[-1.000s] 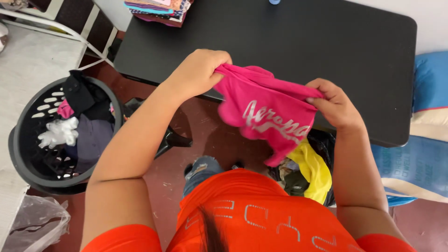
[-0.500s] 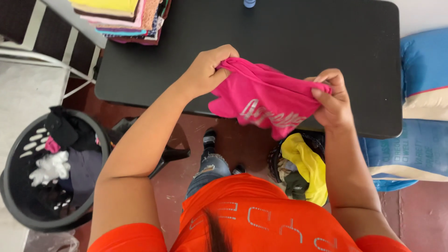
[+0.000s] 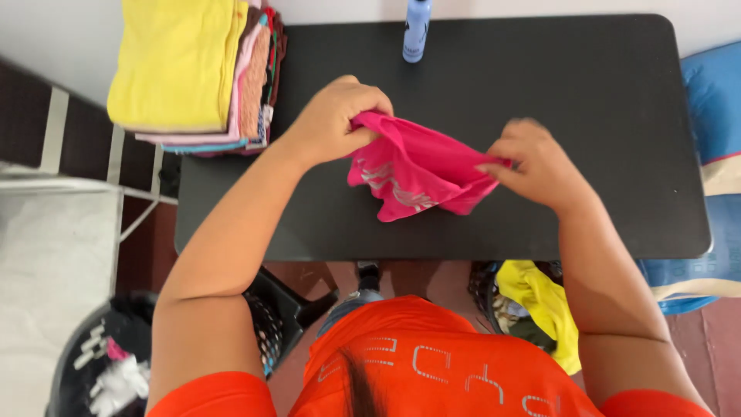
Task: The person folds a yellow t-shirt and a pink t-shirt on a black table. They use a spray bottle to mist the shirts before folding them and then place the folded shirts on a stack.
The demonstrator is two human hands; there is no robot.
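Holding a pink garment [image 3: 413, 174] bunched between 2 hands above the black table [image 3: 602, 116].
Head view: it looks light, soft and floppy, best pinched at its edges, as it sags in the middle; the left hand [image 3: 336, 116] is closed in a fist on its upper left edge, the right hand [image 3: 536, 162] pinches its right edge, fingers blurred.

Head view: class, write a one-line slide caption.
Both hands hold a pink garment over a black table beside folded clothes.
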